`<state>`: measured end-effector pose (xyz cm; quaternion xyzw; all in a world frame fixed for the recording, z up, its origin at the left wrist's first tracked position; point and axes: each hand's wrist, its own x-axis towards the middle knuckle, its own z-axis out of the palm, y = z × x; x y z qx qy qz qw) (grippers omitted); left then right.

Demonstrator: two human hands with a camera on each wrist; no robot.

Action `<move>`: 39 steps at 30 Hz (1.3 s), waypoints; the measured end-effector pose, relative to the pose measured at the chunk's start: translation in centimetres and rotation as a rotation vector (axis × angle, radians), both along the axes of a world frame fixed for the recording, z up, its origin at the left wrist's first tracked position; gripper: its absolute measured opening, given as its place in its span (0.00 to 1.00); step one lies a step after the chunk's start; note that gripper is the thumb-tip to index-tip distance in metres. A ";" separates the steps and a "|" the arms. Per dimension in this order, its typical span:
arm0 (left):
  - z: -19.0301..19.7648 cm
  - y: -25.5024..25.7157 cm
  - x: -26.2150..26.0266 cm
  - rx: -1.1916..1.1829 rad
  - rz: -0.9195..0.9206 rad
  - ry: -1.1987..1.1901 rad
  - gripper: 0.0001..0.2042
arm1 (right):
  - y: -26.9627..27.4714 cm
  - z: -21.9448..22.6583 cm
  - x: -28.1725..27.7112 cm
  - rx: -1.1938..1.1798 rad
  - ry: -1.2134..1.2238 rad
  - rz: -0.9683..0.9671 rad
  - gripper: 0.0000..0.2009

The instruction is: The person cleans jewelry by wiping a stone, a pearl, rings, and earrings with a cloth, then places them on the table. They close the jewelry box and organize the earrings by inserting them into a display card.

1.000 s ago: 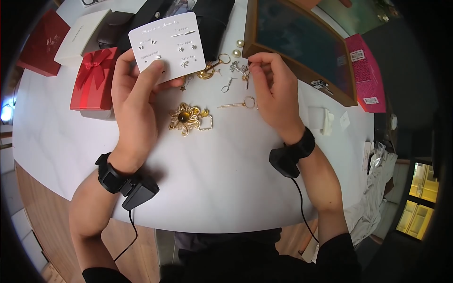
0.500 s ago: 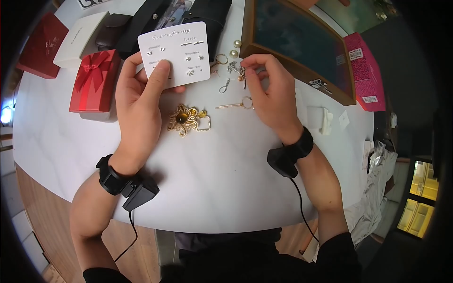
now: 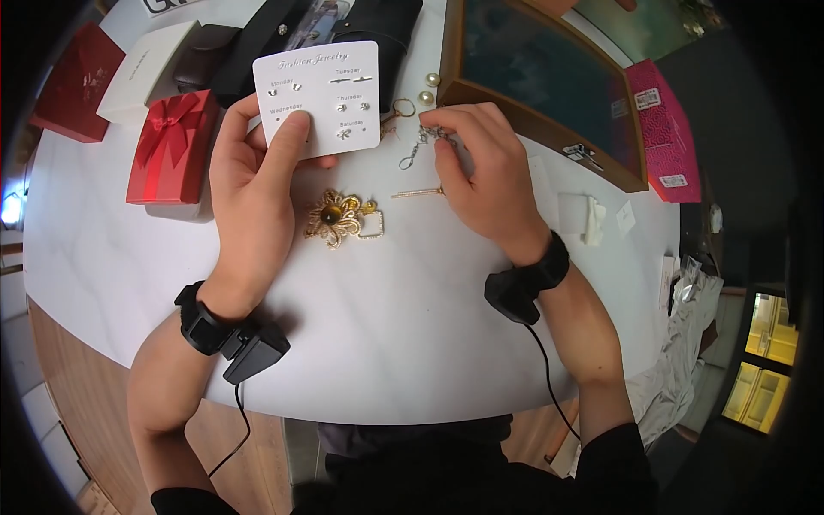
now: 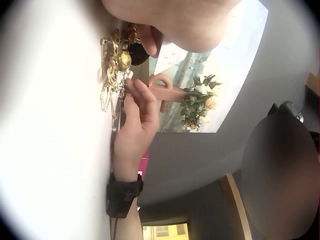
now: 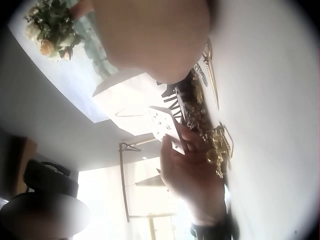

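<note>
My left hand [image 3: 253, 184] holds up a white earring card [image 3: 319, 96], thumb across its front and fingers behind. Small silver studs sit on the card under printed weekday names. Over silver jewellery pieces [image 3: 408, 160] my right hand [image 3: 489, 176] reaches with bent fingers, index fingertip right at the pile and thumb a little apart from it. Its palm overlaps one end of a thin gold bar earring [image 3: 415, 194]. Between the hands lies a gold flower brooch [image 3: 330, 216] with a dark round stone, beside a square rhinestone-edged piece [image 3: 372, 226].
Two pearl pieces [image 3: 427, 98] lie near the open-lidded look of a glass-topped wooden case [image 3: 549, 94]. A red gift box [image 3: 172, 146] with a bow and a white box [image 3: 148, 73] stand at left. Black cases [image 3: 378, 43] lie behind the card, a pink box [image 3: 665, 129] at far right.
My left hand has brought the card slightly right and down, then kept it steady. The right hand has shifted left over the silver pieces, its thumb and index finger parting.
</note>
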<state>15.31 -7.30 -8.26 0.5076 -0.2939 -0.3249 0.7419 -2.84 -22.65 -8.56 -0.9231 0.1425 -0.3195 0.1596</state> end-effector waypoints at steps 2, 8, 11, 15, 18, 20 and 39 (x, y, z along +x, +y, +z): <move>0.0 -0.1 -0.1 -0.021 0.013 0.005 0.14 | -0.1 -0.2 -0.1 0.002 -0.023 -0.018 0.14; -0.1 -0.1 -0.1 -0.021 0.027 -0.004 0.14 | 0.1 0.2 0.2 -0.024 -0.048 0.033 0.14; 0.0 0.0 0.0 -0.025 0.025 -0.023 0.14 | 0.2 0.2 0.2 -0.005 -0.030 0.047 0.12; 0.0 0.0 0.0 -0.034 0.017 -0.016 0.13 | 0.3 0.4 -0.1 0.026 -0.011 0.108 0.13; 0.2 0.0 0.1 -0.064 0.057 -0.029 0.12 | 0.3 0.2 0.0 0.031 -0.010 0.126 0.13; 0.1 -0.1 0.2 -0.078 0.092 -0.032 0.12 | -0.1 -0.2 -0.3 -0.020 0.018 0.019 0.13; 0.9 -0.1 1.0 -0.153 0.264 -0.070 0.15 | -0.1 0.1 -0.6 0.044 -0.029 0.047 0.21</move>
